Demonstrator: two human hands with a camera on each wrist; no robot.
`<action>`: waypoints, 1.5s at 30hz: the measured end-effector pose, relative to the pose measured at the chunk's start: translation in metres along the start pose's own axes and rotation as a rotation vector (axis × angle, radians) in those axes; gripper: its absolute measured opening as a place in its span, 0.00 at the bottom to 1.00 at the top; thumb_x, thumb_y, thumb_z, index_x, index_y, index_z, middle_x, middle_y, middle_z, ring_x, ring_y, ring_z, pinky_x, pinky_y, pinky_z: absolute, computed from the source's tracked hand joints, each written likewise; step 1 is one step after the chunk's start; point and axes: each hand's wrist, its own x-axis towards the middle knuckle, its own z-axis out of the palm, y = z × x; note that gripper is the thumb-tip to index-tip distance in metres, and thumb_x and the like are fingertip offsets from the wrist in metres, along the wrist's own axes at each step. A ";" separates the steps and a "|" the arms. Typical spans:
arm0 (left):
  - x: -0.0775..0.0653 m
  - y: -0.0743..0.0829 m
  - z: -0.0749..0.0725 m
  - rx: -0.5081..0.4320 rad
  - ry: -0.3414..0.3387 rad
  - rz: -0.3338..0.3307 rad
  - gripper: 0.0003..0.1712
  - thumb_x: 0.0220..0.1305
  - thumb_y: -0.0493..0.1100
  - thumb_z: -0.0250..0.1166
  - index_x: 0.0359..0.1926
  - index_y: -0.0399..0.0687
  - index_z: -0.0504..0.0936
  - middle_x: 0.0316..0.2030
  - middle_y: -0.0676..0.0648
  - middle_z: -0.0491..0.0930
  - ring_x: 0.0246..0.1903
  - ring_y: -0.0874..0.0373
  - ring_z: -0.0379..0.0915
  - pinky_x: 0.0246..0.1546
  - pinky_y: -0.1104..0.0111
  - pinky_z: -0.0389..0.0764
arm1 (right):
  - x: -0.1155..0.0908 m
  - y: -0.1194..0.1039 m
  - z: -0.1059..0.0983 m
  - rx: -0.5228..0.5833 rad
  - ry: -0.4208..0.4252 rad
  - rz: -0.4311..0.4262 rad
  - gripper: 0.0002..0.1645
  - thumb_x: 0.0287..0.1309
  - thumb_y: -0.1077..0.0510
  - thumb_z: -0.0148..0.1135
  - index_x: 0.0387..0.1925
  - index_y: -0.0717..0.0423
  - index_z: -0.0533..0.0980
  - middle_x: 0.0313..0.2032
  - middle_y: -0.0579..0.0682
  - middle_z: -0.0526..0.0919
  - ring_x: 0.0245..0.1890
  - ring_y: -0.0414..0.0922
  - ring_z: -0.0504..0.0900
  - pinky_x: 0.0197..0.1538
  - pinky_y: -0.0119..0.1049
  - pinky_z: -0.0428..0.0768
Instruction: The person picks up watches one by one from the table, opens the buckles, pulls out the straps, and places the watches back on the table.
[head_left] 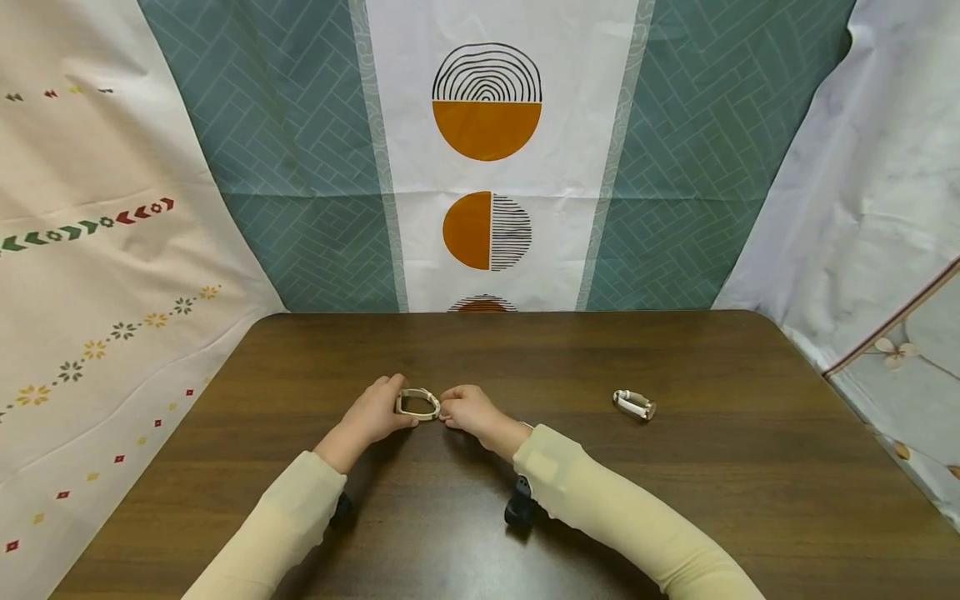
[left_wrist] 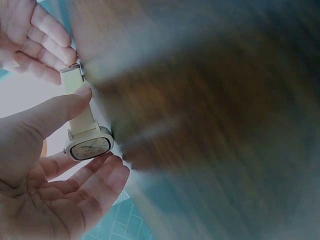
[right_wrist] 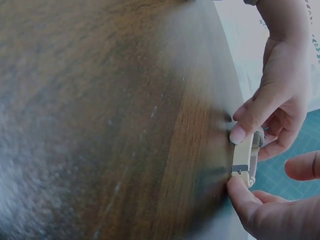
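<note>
A wristwatch [head_left: 418, 404] with a cream strap stands on its edge on the wooden table, its strap forming a loop. My left hand [head_left: 375, 408] holds it, thumb on the strap and fingers by the case. The left wrist view shows the watch's pale dial [left_wrist: 90, 148] in a rounded case. At the strap's other end, by the buckle, is my right hand [head_left: 474, 412]. In the right wrist view, a fingertip of the right hand [right_wrist: 280, 215] touches the strap end [right_wrist: 241, 176], with the thumb apart from it.
A second watch-like item [head_left: 634, 405] with a white band lies on the table [head_left: 720, 483] to the right. Patterned cloths [head_left: 315, 167] hang behind and at both sides of the table. Dark wrist-camera parts [head_left: 519, 504] show below the right sleeve.
</note>
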 end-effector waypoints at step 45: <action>0.001 0.010 -0.008 -0.049 0.018 0.030 0.23 0.50 0.44 0.74 0.43 0.38 0.75 0.33 0.43 0.75 0.31 0.53 0.69 0.32 0.61 0.75 | 0.005 -0.002 -0.011 0.209 0.030 0.065 0.15 0.62 0.68 0.55 0.46 0.78 0.73 0.30 0.57 0.80 0.23 0.39 0.79 0.36 0.33 0.84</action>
